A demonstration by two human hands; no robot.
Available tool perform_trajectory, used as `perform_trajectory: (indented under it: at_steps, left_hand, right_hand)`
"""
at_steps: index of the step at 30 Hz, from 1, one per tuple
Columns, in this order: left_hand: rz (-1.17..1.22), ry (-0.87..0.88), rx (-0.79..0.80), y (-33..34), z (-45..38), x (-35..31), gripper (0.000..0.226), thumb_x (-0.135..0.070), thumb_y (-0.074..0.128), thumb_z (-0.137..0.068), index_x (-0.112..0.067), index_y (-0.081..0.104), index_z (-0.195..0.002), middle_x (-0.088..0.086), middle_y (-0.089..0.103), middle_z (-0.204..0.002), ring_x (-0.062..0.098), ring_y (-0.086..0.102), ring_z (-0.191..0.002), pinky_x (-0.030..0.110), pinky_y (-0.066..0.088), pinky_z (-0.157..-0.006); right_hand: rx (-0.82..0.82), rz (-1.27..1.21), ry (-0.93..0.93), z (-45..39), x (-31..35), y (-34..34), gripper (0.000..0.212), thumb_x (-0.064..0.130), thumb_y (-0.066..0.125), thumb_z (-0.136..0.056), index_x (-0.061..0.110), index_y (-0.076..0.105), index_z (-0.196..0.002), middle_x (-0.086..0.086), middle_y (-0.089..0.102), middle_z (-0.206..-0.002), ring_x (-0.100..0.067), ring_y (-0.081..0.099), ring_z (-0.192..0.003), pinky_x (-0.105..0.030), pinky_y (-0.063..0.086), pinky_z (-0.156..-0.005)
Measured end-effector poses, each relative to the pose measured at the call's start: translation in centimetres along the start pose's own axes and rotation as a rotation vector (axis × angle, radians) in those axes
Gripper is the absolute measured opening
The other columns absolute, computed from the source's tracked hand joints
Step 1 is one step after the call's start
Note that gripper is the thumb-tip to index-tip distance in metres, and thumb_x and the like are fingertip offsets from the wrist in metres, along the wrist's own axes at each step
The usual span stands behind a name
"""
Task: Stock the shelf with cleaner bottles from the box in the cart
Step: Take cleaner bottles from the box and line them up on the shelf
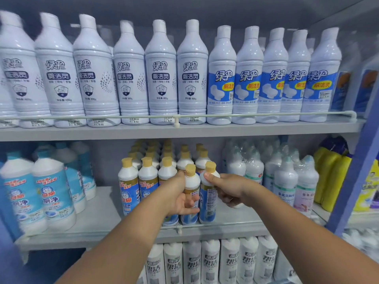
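While you've got both arms reached into the middle shelf [98, 218], you're mid-placement with 2 bottles at once. Your left hand [181, 196] is curled round the left bottle [191, 193] at its label, fingers wrapped across the front. Your right hand [227, 189] grips the right bottle [208, 199] near its shoulder, thumb on the white neck under the tan cap. Both bottles are upright, side by side at the front of the tan-cap group [158, 167], just behind the rail [225, 223]; I can't tell if their bases are fully down yet.

Progress, as a judgement: well along. That group already has several rows behind and 3 fronts to the left, so these 2 look like they fill out the front row. Bare shelf shows right of your right hand and left of the group, so there may be room for more. Box and cart aren't in view, so what's left to bring can't be told.

Left to do: seat both, let go, face labels forward.
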State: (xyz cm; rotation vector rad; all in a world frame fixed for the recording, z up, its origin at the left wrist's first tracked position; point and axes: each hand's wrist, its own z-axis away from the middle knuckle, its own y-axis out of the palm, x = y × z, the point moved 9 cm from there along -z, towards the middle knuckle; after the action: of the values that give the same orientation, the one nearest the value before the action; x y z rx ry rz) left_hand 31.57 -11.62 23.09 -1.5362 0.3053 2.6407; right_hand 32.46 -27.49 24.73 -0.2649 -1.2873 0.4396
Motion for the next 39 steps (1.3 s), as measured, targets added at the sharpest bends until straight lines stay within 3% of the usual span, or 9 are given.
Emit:
perform_trajectory:
  at_steps: [7, 11, 15, 20, 22, 24, 26, 32, 39]
  left_hand:
    - [-0.137, 0.083, -0.163, -0.2, -1.3, -0.9, 0.055, -0.067, 0.025, -0.098, -0.017, 0.038, -0.117, 0.023, 0.069, -0.089, 0.022, 0.048, -0.046, 0.042, 0.060, -0.071]
    - [-0.680, 0.292, -0.392, -1.9, -1.4, -4.3, 0.056, -0.049, 0.033, -0.104, 0.001, 0.059, -0.105, 0.006, 0.076, -0.076, 0.023, 0.066, -0.052, 0.021, 0.046, -0.047]
    - [-0.971, 0.483, -0.515, -2.4, -0.8, -6.9, 0.049, -0.054, 0.052, -0.093, -0.010, 0.069, -0.083, 0.002, 0.074, -0.071, 0.022, 0.069, -0.064, 0.031, 0.057, -0.063]
    - [-1.239, 0.715, -0.669, -1.9, 2.2, -10.5, 0.029, -0.052, 0.061, -0.091, -0.024, 0.064, -0.098, -0.005, 0.064, -0.092, 0.022, 0.063, -0.090, 0.030, 0.047, -0.067]
    - [-1.320, 0.909, -0.667, -1.0, 3.5, -12.2, 0.026, -0.048, 0.062, -0.090, -0.024, 0.064, -0.101, -0.004, 0.064, -0.094, 0.022, 0.061, -0.091, 0.031, 0.046, -0.068]
    - [-1.438, 1.014, -0.643, -0.2, 3.8, -13.3, 0.030, -0.048, 0.062, -0.089, -0.022, 0.064, -0.104, 0.000, 0.065, -0.095, 0.024, 0.061, -0.093, 0.032, 0.045, -0.069]
    - [-1.479, 0.984, -0.536, 0.1, 3.0, -13.7, 0.032, -0.046, 0.060, -0.091, -0.022, 0.065, -0.112, 0.001, 0.068, -0.105, 0.024, 0.062, -0.099, 0.032, 0.048, -0.073]
    - [-1.541, 0.730, -0.190, 0.6, -0.2, -14.0, 0.038, -0.039, 0.058, -0.096, -0.032, 0.061, -0.133, -0.007, 0.060, -0.137, 0.017, 0.058, -0.119, 0.033, 0.048, -0.098]
    - [-1.506, 0.647, -0.150, 0.8, -1.6, -14.0, 0.037, -0.032, 0.066, -0.091, -0.032, 0.064, -0.128, -0.005, 0.063, -0.131, 0.016, 0.058, -0.104, 0.025, 0.043, -0.085]
  right_hand:
    - [-0.038, 0.038, 0.012, -1.2, 0.0, -1.1, 0.068, 0.076, 0.051, -0.086, 0.013, 0.063, -0.109, 0.000, 0.040, -0.067, -0.014, 0.034, -0.052, -0.020, 0.037, -0.051]
    - [-0.042, 0.008, 0.003, -1.6, -0.2, -1.1, 0.063, 0.078, 0.052, -0.083, 0.019, 0.061, -0.102, 0.001, 0.038, -0.065, -0.014, 0.032, -0.051, -0.019, 0.034, -0.048]
    - [-0.050, 0.060, -0.026, -2.1, 0.3, -0.7, 0.064, 0.082, 0.052, -0.079, 0.021, 0.063, -0.096, 0.002, 0.041, -0.064, -0.015, 0.034, -0.051, -0.021, 0.032, -0.048]
    - [-0.169, 0.198, -0.083, -2.3, 1.2, -1.4, 0.073, 0.082, 0.050, -0.081, 0.018, 0.067, -0.113, -0.003, 0.066, -0.088, -0.020, 0.061, -0.072, -0.027, 0.046, -0.055]
    - [-0.256, 0.258, -0.139, -2.0, 2.0, -2.2, 0.061, 0.075, 0.052, -0.085, 0.018, 0.067, -0.101, -0.003, 0.068, -0.095, -0.019, 0.063, -0.081, -0.028, 0.047, -0.060]
    - [-0.324, 0.345, -0.221, -1.6, 3.2, -2.9, 0.045, 0.067, 0.056, -0.089, 0.023, 0.060, -0.081, 0.004, 0.062, -0.079, -0.015, 0.058, -0.075, -0.025, 0.040, -0.057]
    - [-0.367, 0.427, -0.265, -1.5, 4.1, -3.3, 0.039, 0.061, 0.061, -0.089, 0.023, 0.060, -0.079, 0.006, 0.060, -0.075, -0.011, 0.056, -0.071, -0.026, 0.039, -0.057]
    - [-0.423, 0.517, -0.428, -1.3, 8.4, -4.4, 0.038, 0.037, 0.063, -0.094, 0.020, 0.064, -0.127, -0.001, 0.069, -0.116, -0.020, 0.064, -0.100, -0.026, 0.046, -0.077]
    - [-0.322, 0.971, -0.326, -1.8, 11.6, -2.3, 0.032, 0.039, 0.061, -0.093, 0.012, 0.071, -0.106, -0.011, 0.069, -0.102, -0.028, 0.063, -0.095, -0.030, 0.049, -0.073]
